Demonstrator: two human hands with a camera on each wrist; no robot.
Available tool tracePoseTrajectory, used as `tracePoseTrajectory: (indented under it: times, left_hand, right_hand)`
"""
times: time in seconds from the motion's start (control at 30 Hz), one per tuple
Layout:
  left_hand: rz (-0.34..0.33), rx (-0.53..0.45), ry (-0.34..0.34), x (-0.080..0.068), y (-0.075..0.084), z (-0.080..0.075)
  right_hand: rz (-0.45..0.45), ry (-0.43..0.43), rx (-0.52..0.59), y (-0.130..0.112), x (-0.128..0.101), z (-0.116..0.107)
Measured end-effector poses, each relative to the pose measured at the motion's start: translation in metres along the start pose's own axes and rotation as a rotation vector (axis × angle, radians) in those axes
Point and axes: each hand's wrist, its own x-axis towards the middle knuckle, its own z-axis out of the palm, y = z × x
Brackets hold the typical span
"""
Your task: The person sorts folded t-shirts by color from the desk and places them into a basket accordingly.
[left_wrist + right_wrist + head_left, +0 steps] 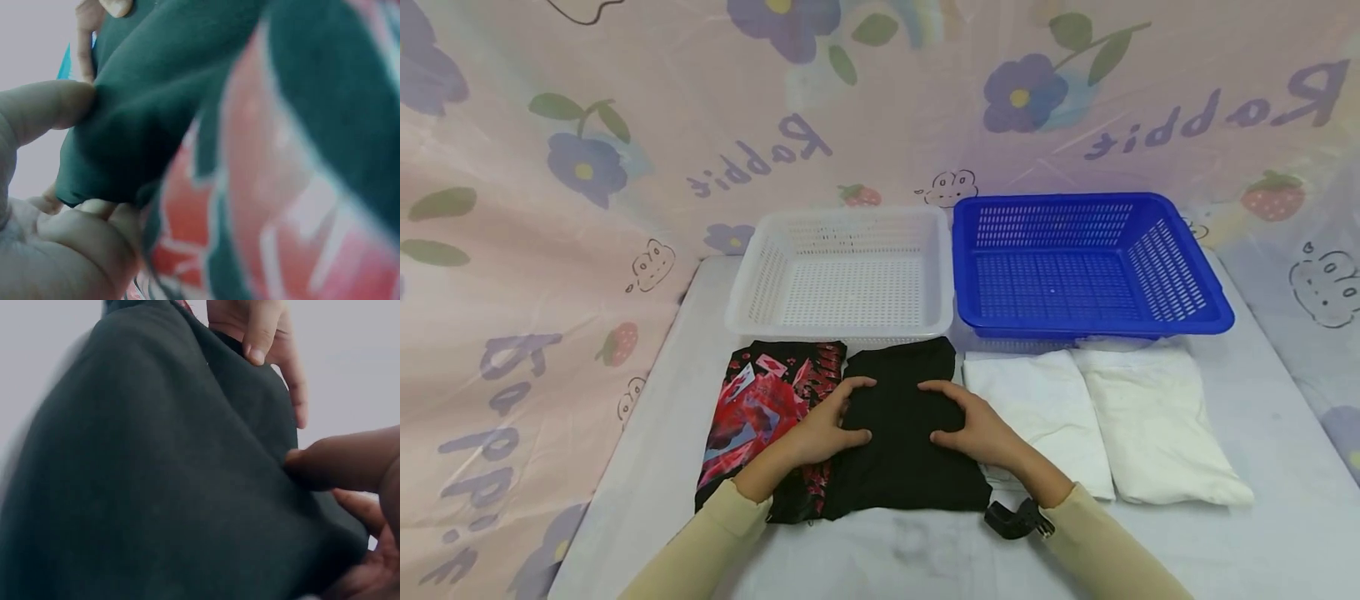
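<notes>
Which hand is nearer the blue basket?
Right. The right hand is in front of the blue basket, toward its left end; the left hand is farther left.

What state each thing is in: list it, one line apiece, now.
Left hand, gripping black cloth
Right hand, gripping black cloth
Black cloth, creased, held by both
Patterned cloth, folded, lying flat
White cloth, folded, lying flat
Cream cloth, folded, slightly rumpled
White basket, upright, open-topped
Blue basket, upright, open-topped

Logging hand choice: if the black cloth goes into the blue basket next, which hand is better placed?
Probably the right hand: like the left hand, it grips the black cloth, but it is nearer the blue basket.
</notes>
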Motion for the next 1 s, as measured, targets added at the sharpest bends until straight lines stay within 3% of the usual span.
tracePoseTrajectory:
  times: [0.57,1.0]
  left_hand:
    - [0.082,-0.166,-0.003,-0.023,0.042,0.008]
    - [0.119,-0.117,0.029,-0.038,0.075,0.007]
  right_hand:
    - [-0.103,0.076,0.011,-0.038,-0.029,-0.025]
    - [-0.113,0.086,0.006,-0.070,-0.052,-0.044]
